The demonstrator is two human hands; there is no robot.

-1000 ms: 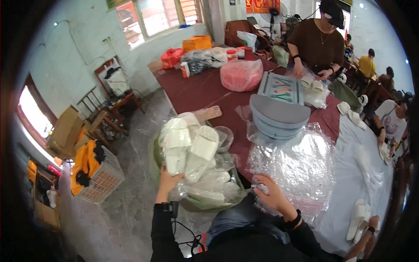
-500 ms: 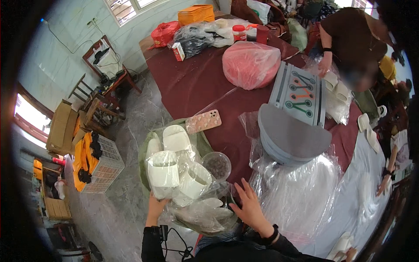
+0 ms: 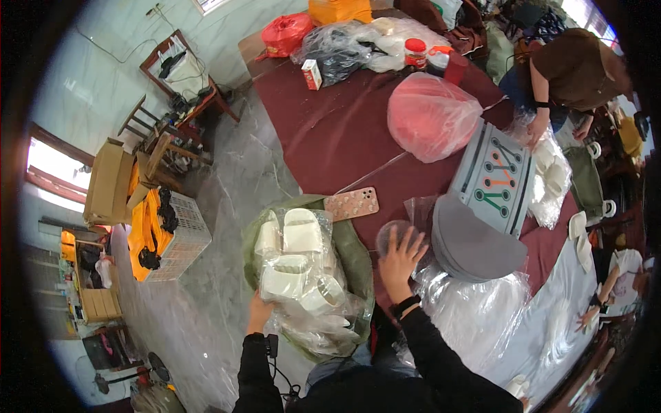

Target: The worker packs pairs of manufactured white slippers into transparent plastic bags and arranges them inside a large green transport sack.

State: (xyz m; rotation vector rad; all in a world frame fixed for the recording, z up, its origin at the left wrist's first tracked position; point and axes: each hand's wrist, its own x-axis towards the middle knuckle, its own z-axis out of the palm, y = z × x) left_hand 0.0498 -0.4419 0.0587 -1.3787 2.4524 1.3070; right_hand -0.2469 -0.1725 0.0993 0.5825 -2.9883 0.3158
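Note:
Several white slippers in clear plastic bags [image 3: 284, 277] lie heaped in an open green sack [image 3: 358, 258] in front of me. My left hand [image 3: 259, 314] is at the near left side of the heap, against a bagged slipper. Its fingers are mostly hidden, so its grip cannot be made out. To the right of the sack, my right hand [image 3: 401, 267] is open with fingers spread. It reaches over a clear round tub [image 3: 390, 236] and covers part of it; whether it touches the tub is unclear. A patterned pink phone case [image 3: 352, 204] lies beyond the sack.
On the dark red table cover [image 3: 323, 131] stand a grey bin-like box [image 3: 475, 237] and a pink-filled plastic bag [image 3: 430, 120]. Clear plastic bags [image 3: 468, 316] lie right of my hand. A co-worker's hand [image 3: 538, 127] handles bagged slippers at far right. A white crate [image 3: 182, 237] stands left.
My right hand has moved forward to the clear tub. The slipper at my left hand has tipped from upright to lying lower on the heap. The whole view has shifted.

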